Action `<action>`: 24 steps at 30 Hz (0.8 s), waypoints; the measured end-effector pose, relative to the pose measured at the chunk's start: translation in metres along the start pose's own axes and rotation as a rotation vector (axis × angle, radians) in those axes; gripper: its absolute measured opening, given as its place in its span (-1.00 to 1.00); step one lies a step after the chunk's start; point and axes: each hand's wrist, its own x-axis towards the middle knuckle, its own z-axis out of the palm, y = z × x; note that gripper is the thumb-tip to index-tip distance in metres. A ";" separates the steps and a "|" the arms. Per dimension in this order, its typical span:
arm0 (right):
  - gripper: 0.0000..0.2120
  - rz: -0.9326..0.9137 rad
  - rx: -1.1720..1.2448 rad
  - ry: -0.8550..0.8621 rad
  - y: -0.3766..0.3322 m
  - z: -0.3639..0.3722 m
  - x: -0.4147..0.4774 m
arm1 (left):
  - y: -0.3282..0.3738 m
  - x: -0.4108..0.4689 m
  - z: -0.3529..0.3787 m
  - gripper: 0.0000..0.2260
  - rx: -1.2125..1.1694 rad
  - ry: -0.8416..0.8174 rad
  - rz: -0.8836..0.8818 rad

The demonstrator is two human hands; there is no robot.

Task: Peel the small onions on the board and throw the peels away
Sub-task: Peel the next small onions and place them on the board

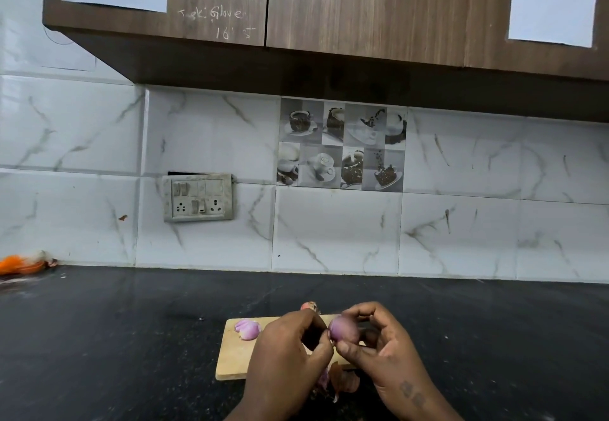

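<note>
A small purple onion is held above the wooden board. My right hand grips it with thumb and curled fingers. My left hand pinches at its left end. Peeled purple onions lie on the board's far left corner. An unpeeled onion peeks out behind my left hand at the board's far edge. Loose brown and pink peels lie between my wrists at the board's near edge.
The board sits on a black stone counter against a white tiled wall. A switch and socket plate is on the wall. Orange scraps lie at the far left of the counter. Wooden cupboards hang overhead.
</note>
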 end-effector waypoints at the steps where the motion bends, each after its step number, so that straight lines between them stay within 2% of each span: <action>1: -0.64 0.000 -0.001 -0.003 -0.001 0.001 0.000 | -0.001 0.000 0.000 -0.92 0.007 0.002 0.000; 9: -0.68 -0.007 0.027 -0.007 -0.005 0.001 -0.002 | 0.006 -0.001 0.000 -0.87 0.040 0.034 -0.002; 13: -0.49 0.017 0.079 -0.038 -0.008 0.002 -0.004 | 0.004 0.000 -0.005 -0.77 0.041 0.069 -0.127; 20: -0.48 0.031 0.199 -0.038 -0.010 0.004 -0.002 | 0.007 0.001 -0.004 -0.82 0.163 0.024 -0.229; 24: -0.35 0.037 0.159 -0.030 -0.014 0.003 0.000 | 0.013 0.002 -0.004 -0.81 0.187 -0.005 -0.252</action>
